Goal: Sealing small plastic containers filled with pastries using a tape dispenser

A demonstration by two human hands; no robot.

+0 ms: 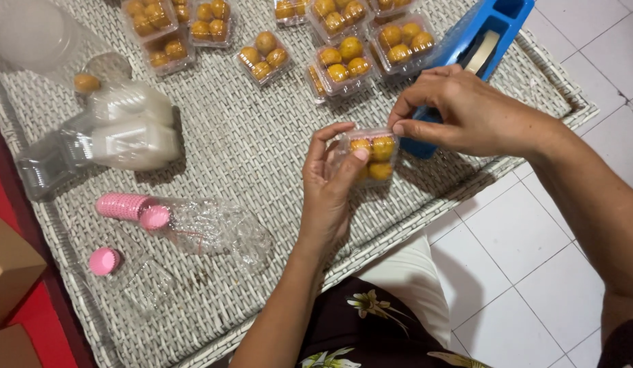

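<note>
Clear plastic box with round yellow cakes inside sits up above the white woven tabletop, held between both hands. Big blue tape holder lies just behind it. Left hand cups the box from the side, fingers curled on it and thumb pressed on the lid. Right hand pinches the top edge of the box. More filled boxes sit farther back, and small pink paper cups lie on the left
</note>
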